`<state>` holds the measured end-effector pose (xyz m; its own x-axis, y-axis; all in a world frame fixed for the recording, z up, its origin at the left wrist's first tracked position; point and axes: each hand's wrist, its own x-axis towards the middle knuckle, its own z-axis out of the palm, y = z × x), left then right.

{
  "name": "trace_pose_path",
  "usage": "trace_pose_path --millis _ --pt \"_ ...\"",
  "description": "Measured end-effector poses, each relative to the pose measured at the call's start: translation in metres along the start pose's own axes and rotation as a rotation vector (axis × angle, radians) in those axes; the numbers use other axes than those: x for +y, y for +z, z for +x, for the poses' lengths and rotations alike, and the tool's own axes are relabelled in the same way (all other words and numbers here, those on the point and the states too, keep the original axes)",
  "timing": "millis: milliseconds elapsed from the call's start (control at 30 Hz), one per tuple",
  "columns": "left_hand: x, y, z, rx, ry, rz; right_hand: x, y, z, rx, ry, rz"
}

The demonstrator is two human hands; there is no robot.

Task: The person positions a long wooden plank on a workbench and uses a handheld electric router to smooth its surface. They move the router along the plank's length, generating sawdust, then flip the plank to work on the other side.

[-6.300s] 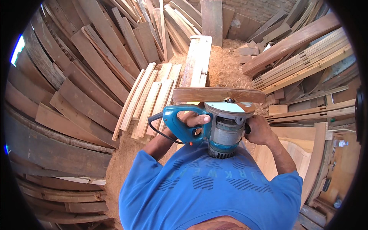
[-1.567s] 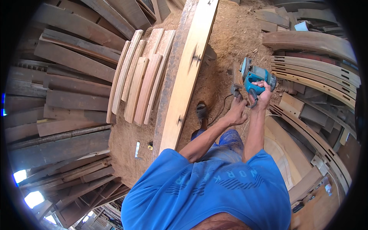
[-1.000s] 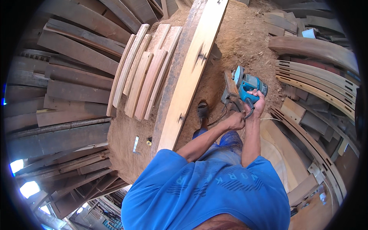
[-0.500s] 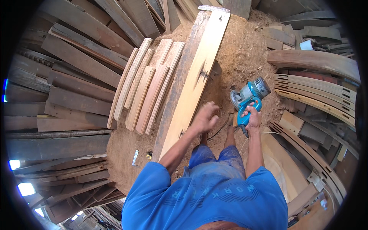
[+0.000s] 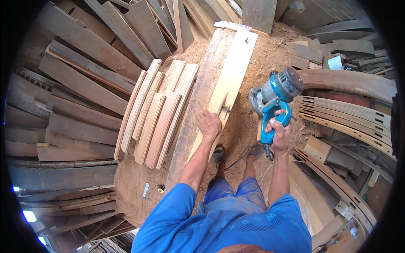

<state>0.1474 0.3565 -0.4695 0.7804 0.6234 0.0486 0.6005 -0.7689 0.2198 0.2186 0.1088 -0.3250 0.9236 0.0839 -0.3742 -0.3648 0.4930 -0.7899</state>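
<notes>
My right hand (image 5: 280,134) is wrapped round the D-shaped handle of a teal and grey power router (image 5: 272,93), held up off the ground to the right of the bench. The router's round base faces left and its motor housing points up and right. My left hand (image 5: 208,124) lies with fingers outstretched on a long pale board (image 5: 230,80), near the board's dark knot. That board rests along the right side of a worn, dark wooden bench (image 5: 213,52). A light strip of wood (image 5: 233,26) lies across the bench's far end.
Several moulded wood strips (image 5: 162,122) sit left of the bench. Dark planks (image 5: 84,114) line the left side, and slotted curved rails (image 5: 346,120) the right. A tape measure (image 5: 161,188) lies on the sawdust-covered ground (image 5: 130,198). A cord hangs near my feet.
My left hand has moved left from beside the board and come down onto it. The router, still in my right hand, has tilted slightly and appears nearer. The view has shifted.
</notes>
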Motion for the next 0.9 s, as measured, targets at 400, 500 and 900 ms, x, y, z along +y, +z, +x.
trace_pose_path --millis 400,500,900 --pt "0.008 -0.019 -0.001 -0.03 0.052 -0.015 0.032 0.072 0.119 -0.099 -0.315 -0.398" --pt "0.006 -0.018 -0.002 -0.076 0.023 -0.036 0.066 0.083 0.112 -0.052 -0.403 -0.604" --pt "0.006 -0.023 0.011 -0.131 0.076 -0.125 0.118 0.104 0.119 0.089 -0.445 -0.638"
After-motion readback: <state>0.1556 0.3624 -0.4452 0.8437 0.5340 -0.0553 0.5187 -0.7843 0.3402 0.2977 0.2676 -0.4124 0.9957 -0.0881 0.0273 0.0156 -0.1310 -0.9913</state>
